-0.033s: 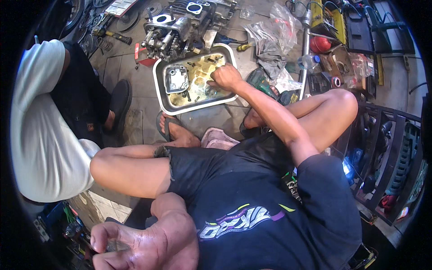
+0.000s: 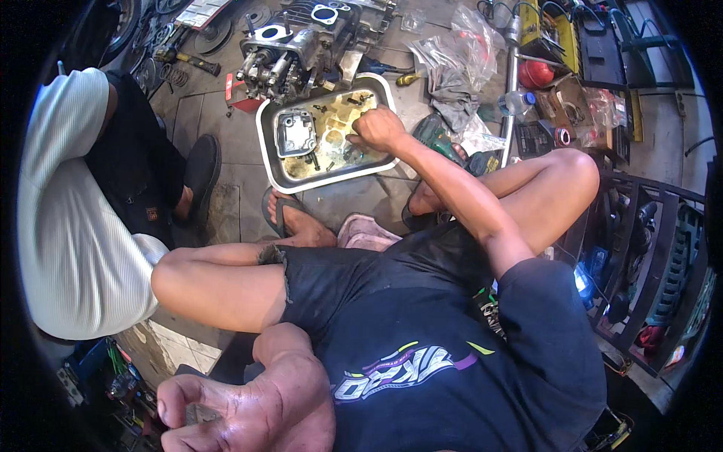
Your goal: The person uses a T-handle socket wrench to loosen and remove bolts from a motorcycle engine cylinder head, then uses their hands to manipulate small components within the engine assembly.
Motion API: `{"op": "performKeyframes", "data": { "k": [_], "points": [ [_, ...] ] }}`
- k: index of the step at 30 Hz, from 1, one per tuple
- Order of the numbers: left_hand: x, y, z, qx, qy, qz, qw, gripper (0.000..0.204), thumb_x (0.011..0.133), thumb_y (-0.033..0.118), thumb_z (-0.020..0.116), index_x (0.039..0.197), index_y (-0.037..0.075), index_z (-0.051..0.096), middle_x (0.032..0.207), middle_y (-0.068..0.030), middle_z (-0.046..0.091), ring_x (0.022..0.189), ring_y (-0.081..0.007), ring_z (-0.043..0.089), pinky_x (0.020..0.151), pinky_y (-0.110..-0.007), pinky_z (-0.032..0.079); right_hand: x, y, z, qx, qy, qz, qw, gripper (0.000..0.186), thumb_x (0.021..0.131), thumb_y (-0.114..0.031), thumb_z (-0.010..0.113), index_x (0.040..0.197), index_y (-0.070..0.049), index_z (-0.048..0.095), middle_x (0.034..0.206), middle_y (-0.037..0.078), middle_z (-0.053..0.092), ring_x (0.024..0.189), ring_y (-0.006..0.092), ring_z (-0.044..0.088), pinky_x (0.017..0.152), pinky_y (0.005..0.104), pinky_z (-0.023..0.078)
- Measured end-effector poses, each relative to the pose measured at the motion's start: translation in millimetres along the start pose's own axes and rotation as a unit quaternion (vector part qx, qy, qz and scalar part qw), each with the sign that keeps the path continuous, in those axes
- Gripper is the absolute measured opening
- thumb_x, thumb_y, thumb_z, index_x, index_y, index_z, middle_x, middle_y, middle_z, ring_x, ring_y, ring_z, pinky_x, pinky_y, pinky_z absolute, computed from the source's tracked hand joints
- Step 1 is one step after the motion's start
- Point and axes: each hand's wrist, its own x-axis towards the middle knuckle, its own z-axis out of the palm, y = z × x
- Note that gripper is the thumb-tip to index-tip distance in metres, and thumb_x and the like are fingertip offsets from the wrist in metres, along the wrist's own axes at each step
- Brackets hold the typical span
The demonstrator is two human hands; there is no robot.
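Note:
My right hand (image 2: 379, 129) is closed over the right side of a white-rimmed tray (image 2: 330, 183), fingers curled downward. Whatever it may hold is hidden beneath the fingers. Inside the tray, a rectangular metal cover (image 2: 296, 134) lies at the left, with several dark bolts (image 2: 316, 161) beside it and at the far end. Yellowish, dirty liquid wets the tray's bottom. My left hand (image 2: 260, 410) is raised at the lower left, well away from the tray. Its thumb and fingers bend apart around a gap, with nothing visible between them.
Beyond the tray stands a metal engine (image 2: 282, 68). To its right lie a grey rag (image 2: 454, 102), a green power drill (image 2: 434, 135), clear plastic bags (image 2: 474, 45) and a plastic bottle (image 2: 516, 103). Another person in a white garment (image 2: 75, 248) is close on the left.
The fingers of my left hand have shifted slightly to the right. My right hand and the things in the tray look the same.

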Motion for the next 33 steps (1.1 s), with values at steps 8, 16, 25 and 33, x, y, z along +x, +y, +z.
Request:
{"op": "performKeyframes", "data": {
  "k": [8, 16, 25, 33],
  "points": [
    [13.1, 42.9, -14.5, 0.293, -0.119, -0.063, 0.946, 0.038, 0.084, 0.016, 0.061, 0.121, 0.018, 0.054, 0.122, 0.0046, 0.049, 0.113, -0.0174, 0.043, 0.108, -0.049, 0.017, 3.4, 0.3, -36.5, 0.094, -0.024, 0.086, 0.992, 0.047, 0.083, -0.051, 0.061, 0.076, -0.005, 0.071, 0.077, 0.022, 0.067, 0.079, 0.0368, 0.066, 0.073, 0.0469, 0.052],
    [-25.6, 86.0, -139.4, 0.670, -0.068, -0.611, 0.416, 0.027, 0.092, 0.014, 0.059, 0.115, 0.001, 0.053, 0.103, -0.0078, 0.057, 0.089, -0.0154, 0.058, 0.083, -0.031, 0.048, -15.4, -21.0, -39.2, 0.297, -0.009, 0.069, 0.952, 0.047, 0.098, -0.043, 0.046, 0.088, -0.002, 0.066, 0.080, 0.026, 0.063, 0.080, 0.0429, 0.062, 0.073, 0.0510, 0.046],
    [-112.7, 125.8, -200.4, 0.461, 0.257, -0.745, 0.407, 0.037, 0.100, 0.031, 0.051, 0.112, -0.003, 0.049, 0.105, -0.0165, 0.067, 0.090, -0.0231, 0.067, 0.078, -0.037, 0.053, -35.5, -130.1, -40.8, 0.429, 0.033, 0.015, 0.902, 0.026, 0.097, -0.025, 0.054, 0.096, 0.000, 0.059, 0.082, 0.022, 0.065, 0.083, 0.0394, 0.063, 0.072, 0.0467, 0.047],
    [-112.5, 129.2, -190.2, 0.652, -0.008, -0.667, 0.360, 0.018, 0.095, 0.015, 0.051, 0.100, -0.001, 0.053, 0.096, -0.0170, 0.065, 0.090, -0.0344, 0.062, 0.083, -0.042, 0.047, -21.2, -147.8, -19.1, 0.736, -0.111, 0.086, 0.662, 0.038, 0.101, -0.025, 0.049, 0.124, 0.005, 0.051, 0.117, 0.009, 0.059, 0.107, 0.0147, 0.055, 0.094, 0.0333, 0.044]
  ]
}}
